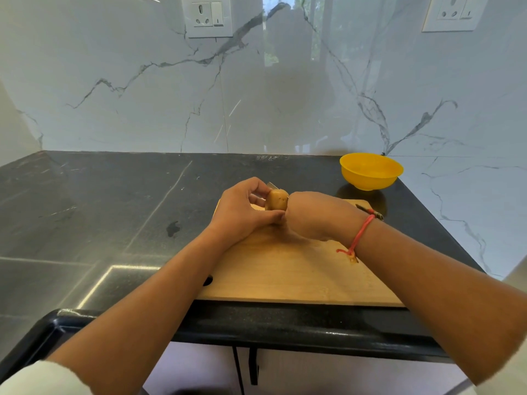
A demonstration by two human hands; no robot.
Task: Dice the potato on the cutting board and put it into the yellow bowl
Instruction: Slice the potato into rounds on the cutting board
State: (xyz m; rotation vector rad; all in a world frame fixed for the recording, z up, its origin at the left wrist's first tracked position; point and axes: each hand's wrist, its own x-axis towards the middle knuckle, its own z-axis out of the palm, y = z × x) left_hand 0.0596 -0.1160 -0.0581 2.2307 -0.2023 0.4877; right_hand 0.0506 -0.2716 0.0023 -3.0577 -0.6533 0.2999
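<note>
On the marble wall a white switched socket [206,15] sits upper left; any marking on it is too small to read. Below runs the dark stone countertop [99,209]. The left hand [245,212] pinches the potato [277,199], with the thumb along its near side and the fingers curled over its far side. The potato is brown-skinned and looks whole. It is at the far end of the wooden cutting board [285,275], wedged between the two hands and touching the right one. A grey sliver of knife [270,184] blade pokes out just beyond the potato. The right hand [316,216] is clenched, back to the camera, with its fingers hidden. A dark handle end shows past the wrist in line with that blade, so the fist wraps the knife. A red thread [360,233] circles that wrist. The yellow bowl [370,171] stands on the counter's far right corner, beyond the board and apart from both hands. A second socket [453,12] is on the wall at upper right.
</note>
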